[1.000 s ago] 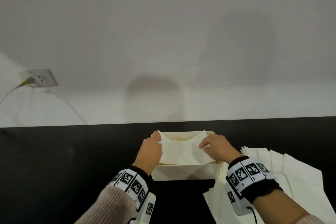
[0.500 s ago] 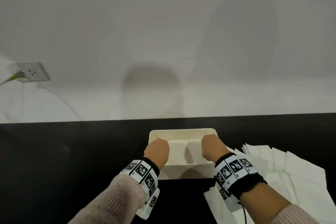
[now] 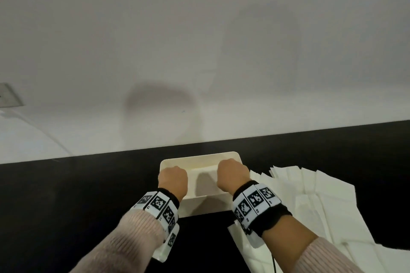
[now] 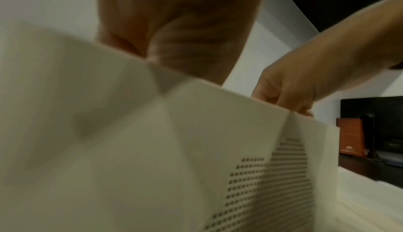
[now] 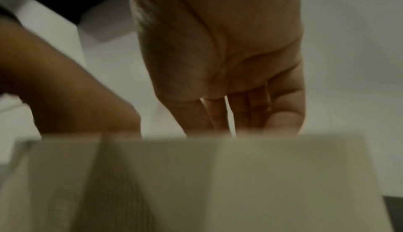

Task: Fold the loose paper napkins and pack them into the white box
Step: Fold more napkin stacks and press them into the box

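The white box (image 3: 203, 206) stands on the black table near the wall. Both hands reach down into it. My left hand (image 3: 173, 178) is at the box's left end and my right hand (image 3: 233, 175) at its right end, knuckles up. A pale napkin (image 3: 203, 172) lies inside the box between them. In the right wrist view the right hand's fingers (image 5: 218, 113) point straight down behind the box wall (image 5: 240, 175), tips hidden. In the left wrist view the box wall (image 4: 130, 149) hides the left hand's fingers.
A spread of loose white napkins (image 3: 315, 201) lies on the black table (image 3: 77, 195) right of the box and under my right forearm. A wall outlet (image 3: 8, 95) is at the far left. An orange object (image 4: 351, 137) sits on a dark shelf.
A second ago both hands held the folded napkin by its top corners above the box. They have since lowered it into the box and sunk in with it. The view has shifted right.
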### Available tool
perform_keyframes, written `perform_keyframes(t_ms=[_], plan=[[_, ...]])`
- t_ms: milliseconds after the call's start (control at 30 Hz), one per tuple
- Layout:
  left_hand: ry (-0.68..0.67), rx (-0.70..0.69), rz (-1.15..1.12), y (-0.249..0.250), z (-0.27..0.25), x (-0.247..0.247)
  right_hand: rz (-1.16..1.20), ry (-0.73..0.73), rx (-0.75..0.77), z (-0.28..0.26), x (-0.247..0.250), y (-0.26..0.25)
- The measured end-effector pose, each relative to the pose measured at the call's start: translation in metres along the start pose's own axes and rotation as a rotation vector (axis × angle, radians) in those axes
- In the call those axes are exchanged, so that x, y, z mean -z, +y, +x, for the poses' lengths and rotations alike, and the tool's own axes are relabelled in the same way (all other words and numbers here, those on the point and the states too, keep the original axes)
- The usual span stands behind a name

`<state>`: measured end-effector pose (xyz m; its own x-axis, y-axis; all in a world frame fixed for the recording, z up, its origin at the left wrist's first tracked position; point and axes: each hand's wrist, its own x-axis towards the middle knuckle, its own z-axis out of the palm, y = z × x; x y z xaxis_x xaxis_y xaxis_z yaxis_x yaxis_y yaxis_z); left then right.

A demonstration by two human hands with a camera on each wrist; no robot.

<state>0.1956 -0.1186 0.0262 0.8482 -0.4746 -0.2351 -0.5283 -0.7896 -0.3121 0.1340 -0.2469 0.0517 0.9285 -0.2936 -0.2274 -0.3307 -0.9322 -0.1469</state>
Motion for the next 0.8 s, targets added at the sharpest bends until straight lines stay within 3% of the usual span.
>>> perform_keyframes(t_ms=[100,200,367,500,633,800], plan=[[0.046,0.062,-0.119,0.003,-0.007,0.009,0.159,0.057,0.026,-0.016,0.017,0.012],[0.204,0.047,-0.283,0.011,-0.012,0.021,0.393,0.048,0.016,-0.040,0.035,0.048],[0.296,-0.051,-0.847,0.056,-0.039,0.040,0.804,0.161,-0.286,-0.088,0.029,0.134],[0.065,-0.113,-0.949,0.097,-0.055,0.033,0.986,0.167,-0.511,-0.113,-0.010,0.176],[-0.187,-0.041,-0.932,0.132,-0.053,0.002,1.045,0.062,-0.594,-0.114,-0.053,0.179],[-0.166,0.042,-1.036,0.153,-0.047,-0.018,1.033,0.042,-0.597,-0.099,-0.084,0.162]])
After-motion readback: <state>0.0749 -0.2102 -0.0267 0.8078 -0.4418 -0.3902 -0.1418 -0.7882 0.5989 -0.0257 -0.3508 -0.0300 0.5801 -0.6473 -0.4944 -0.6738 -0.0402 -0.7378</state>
